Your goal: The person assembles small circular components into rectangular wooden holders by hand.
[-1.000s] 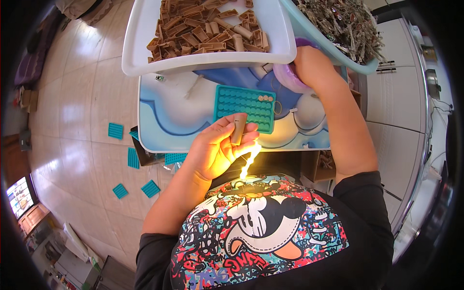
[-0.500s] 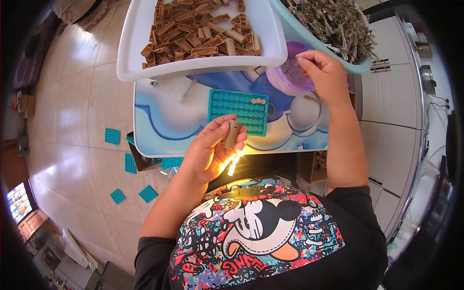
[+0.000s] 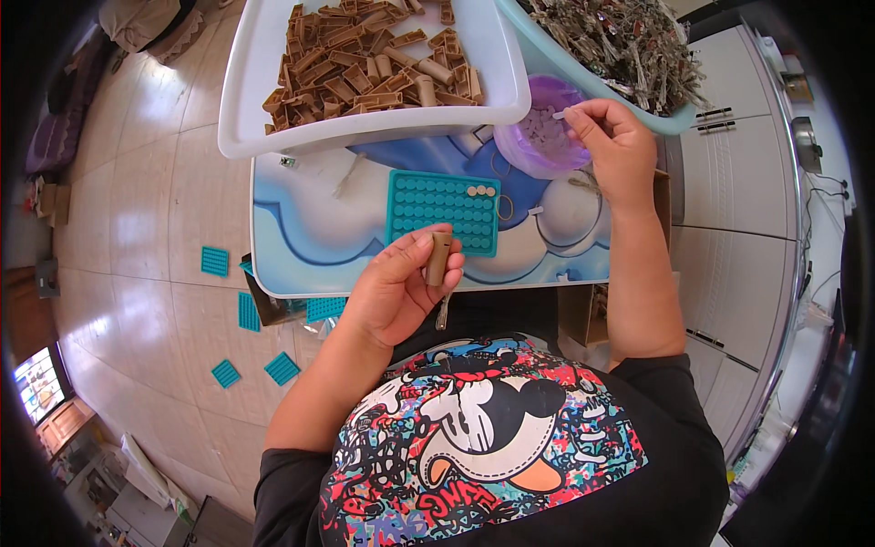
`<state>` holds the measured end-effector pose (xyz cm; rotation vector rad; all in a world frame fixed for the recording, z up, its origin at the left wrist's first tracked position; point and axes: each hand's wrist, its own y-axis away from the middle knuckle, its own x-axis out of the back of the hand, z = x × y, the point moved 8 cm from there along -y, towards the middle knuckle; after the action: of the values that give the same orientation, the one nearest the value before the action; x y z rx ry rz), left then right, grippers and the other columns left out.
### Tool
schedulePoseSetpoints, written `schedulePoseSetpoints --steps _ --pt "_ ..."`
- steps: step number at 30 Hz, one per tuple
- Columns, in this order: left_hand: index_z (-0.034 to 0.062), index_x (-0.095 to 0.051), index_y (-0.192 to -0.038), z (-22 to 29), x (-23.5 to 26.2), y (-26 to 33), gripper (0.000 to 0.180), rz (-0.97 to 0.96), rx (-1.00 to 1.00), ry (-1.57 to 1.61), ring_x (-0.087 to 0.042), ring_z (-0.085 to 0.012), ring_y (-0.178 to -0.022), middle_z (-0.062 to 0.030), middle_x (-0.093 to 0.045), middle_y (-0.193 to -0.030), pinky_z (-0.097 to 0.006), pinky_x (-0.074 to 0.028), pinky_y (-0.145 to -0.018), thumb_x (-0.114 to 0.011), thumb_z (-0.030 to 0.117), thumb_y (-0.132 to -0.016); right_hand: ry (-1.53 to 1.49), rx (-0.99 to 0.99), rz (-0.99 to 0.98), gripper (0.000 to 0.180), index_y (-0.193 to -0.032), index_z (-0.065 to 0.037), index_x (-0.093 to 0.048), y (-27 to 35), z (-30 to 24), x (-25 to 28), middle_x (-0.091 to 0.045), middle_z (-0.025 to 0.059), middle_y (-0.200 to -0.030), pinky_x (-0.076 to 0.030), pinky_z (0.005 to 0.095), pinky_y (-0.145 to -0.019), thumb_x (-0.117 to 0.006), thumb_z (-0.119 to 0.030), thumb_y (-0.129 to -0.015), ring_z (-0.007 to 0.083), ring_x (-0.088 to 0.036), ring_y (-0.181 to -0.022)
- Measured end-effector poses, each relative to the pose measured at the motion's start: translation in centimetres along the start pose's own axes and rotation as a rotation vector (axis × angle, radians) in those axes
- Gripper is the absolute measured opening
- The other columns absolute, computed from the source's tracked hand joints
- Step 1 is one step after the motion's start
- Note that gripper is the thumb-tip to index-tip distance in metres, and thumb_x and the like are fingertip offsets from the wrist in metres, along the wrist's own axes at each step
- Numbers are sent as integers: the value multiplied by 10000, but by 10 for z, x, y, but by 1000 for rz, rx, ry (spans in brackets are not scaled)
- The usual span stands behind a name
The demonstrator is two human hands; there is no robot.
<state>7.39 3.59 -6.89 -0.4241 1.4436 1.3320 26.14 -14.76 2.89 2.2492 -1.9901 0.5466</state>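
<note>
My left hand is closed around a brown plastic cylinder with a small dark slot near its top, held upright above the table's near edge. Below the fingers hangs a thin clear strand, unlit. Over a purple translucent tub my right hand pinches a small whitish tab between thumb and forefinger. Similar pale pieces lie inside the tub. Just beyond my left hand is a teal tray of round cells, with a few beige discs in its far right corner.
A white bin full of brown plastic parts stands at the back. Right of it, a pale teal basin holds tangled clear strands. Several teal trays lie on the floor to the left. A rubber band rests on the table.
The strand under my left hand glowed bright yellow and is now dark. My right hand has shifted slightly, and a whitish tab now shows clearly at its fingertips.
</note>
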Motion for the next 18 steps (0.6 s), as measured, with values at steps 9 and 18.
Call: schedulePoseSetpoints --steps 9,18 --pt "-24 -500 -1165 0 -2 -2 321 -33 -23 -3 -611 -230 -908 -132 -597 -1035 -334 -507 -842 -547 157 -905 -74 -23 61 141 -927 -6 -669 4 -5 4 -611 12 -759 -437 196 -601 -640 -123 -855 64 -542 -653" --pt "-25 -488 -1160 3 2 -4 294 -3 -117 -82 -601 -227 -928 -122 -587 -1037 -347 -488 -851 -510 149 -924 -185 88 -251 98 -899 -4 -673 73 -37 -59 -630 60 -803 -479 241 -644 -655 -29 -806 103 -586 -668"
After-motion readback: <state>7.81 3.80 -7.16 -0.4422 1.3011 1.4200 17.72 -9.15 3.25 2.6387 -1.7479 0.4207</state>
